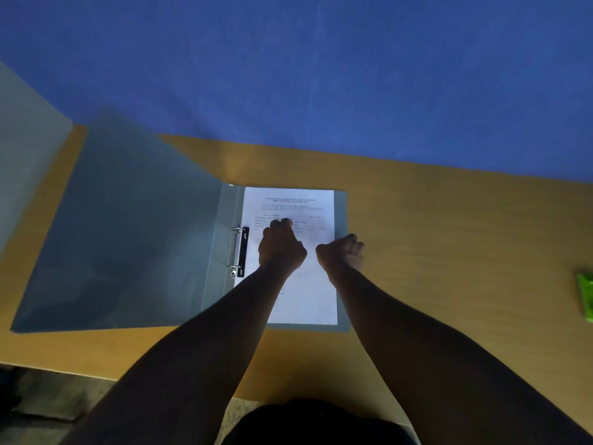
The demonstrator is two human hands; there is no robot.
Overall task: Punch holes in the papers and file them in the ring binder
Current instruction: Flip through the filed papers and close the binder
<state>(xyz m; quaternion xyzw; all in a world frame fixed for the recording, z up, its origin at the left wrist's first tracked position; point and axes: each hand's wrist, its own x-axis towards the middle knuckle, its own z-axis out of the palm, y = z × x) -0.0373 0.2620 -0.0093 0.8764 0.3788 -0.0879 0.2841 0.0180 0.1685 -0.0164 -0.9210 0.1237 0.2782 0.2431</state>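
- Head view: a grey ring binder lies open on a wooden table, its front cover spread out to the left and its back cover flat under the papers.
- The ring mechanism sits along the spine, a black strip with two metal rings, just left of the papers; whether the rings stand open or closed cannot be told from here.
- The papers, white sheets with printed text at the top, lie on the binder's right half, their left edge at the rings.
- The left hand rests on the upper middle of the papers, fingers curled under into a loose fist, knuckles pressing on the sheet; it clasps nothing that can be seen.
- The right hand is at the right edge of the papers, over the binder's margin, also curled; whether it pinches the sheet's edge cannot be told.
- The two hands are near each other but apart, with a strip of white paper between them.
- A green object lies at the far right edge of the table, well apart from the binder, cut off by the frame.
- A blue wall stands behind the table.
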